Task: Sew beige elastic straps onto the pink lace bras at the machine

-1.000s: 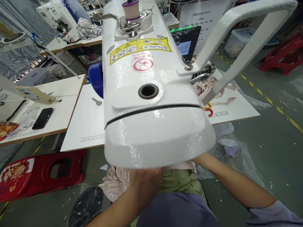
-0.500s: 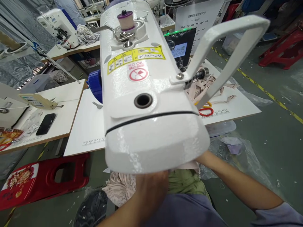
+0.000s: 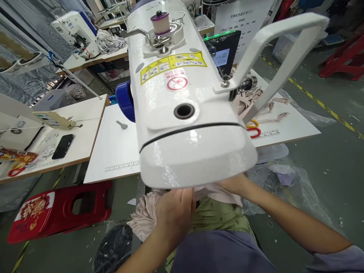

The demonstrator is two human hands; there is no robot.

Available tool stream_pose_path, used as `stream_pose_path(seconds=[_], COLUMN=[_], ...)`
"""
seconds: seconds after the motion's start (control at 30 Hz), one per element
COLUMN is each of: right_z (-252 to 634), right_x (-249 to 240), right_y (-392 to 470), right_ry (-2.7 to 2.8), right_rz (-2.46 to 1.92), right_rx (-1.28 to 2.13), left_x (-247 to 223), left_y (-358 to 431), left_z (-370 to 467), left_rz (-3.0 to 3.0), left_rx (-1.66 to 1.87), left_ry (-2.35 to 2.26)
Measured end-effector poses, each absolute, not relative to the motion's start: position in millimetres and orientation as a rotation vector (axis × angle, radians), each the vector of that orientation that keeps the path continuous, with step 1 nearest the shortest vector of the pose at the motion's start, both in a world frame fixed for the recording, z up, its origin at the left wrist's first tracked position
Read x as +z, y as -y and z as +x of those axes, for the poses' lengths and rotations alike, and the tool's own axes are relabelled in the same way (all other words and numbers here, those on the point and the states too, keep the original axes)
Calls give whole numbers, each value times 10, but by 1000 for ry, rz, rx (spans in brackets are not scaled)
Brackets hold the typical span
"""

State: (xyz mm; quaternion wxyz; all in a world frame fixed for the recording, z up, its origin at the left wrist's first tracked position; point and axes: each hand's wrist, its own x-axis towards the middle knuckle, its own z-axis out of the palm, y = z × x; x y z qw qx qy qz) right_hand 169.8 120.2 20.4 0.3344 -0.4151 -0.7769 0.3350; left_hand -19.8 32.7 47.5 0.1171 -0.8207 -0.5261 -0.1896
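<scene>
A large white sewing machine head (image 3: 196, 151) fills the middle of the view and covers the space beneath it. Just below its front end is my left hand (image 3: 174, 210), fingers curled together at the edge of a pale pink fabric piece (image 3: 222, 194). My right hand (image 3: 234, 184) reaches under the head from the right, by the same fabric; its fingers are hidden. A gathered bundle of pale pink lace-like fabric (image 3: 145, 216) hangs to the left of my left hand. The needle area is out of sight.
Red- and yellow-handled scissors (image 3: 254, 131) and beige strips (image 3: 250, 100) lie right of the machine on the white table (image 3: 113, 140). A raised white lever frame (image 3: 280, 72) juts out right. A red stool (image 3: 59, 212) and a black bag (image 3: 113, 248) stand lower left.
The view has shifted, so the machine sits higher and further right. My left hand shows more fully below the head, and more of the pale pink fabric is visible between the hands.
</scene>
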Motion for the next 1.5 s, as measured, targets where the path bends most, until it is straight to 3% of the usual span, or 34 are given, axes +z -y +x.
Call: stream_pose_path(seconds=[0.17, 0.4, 0.53, 0.6, 0.73, 0.83, 0.97, 1.07, 1.13, 1.23, 1.4, 1.5], right_z=[1702, 1868, 1863, 1785, 1482, 1172, 862, 824, 865, 941, 1046, 1157], right_x=[192, 198, 377, 439, 342, 123, -180, -375, -488, -632, -782, -745], right_y=[-1171, -987, -590, -431, -361, -415, -454, -456, -443, -397, -322, -324], right_ry=[1933, 2097, 2152, 2109, 1861, 1591, 787, 594, 629, 790, 1724, 1871], right_rz=[-1122, -1179, -999, -880, -855, -804, -935, -1073, -1119, -1168, -1074, -1025], right_rx=[953, 945, 1265, 1468, 1732, 1973, 2311, 2136, 1975, 1743, 1044, 975], left_x=[453, 459, 477, 488, 549, 576, 456, 280, 146, -66, -348, -365], left_y=[-250, -293, -285, -242, -113, -30, -11, -38, -47, -37, -43, -48], left_z=[-301, -361, -348, -382, -616, -815, -948, -953, -900, -724, -389, -315], left_rz=[-2376, -2539, -3047, -3174, -2494, -2351, -2592, -2535, -2190, -1894, -2011, -1899], left_rx=[-818, -1228, -1314, -1566, -2029, -1962, -1670, -1305, -1278, -1477, -1837, -2009], left_ry=[1742, 2571, 2647, 2661, 3001, 3147, 3214, 3166, 3093, 3044, 3108, 3075])
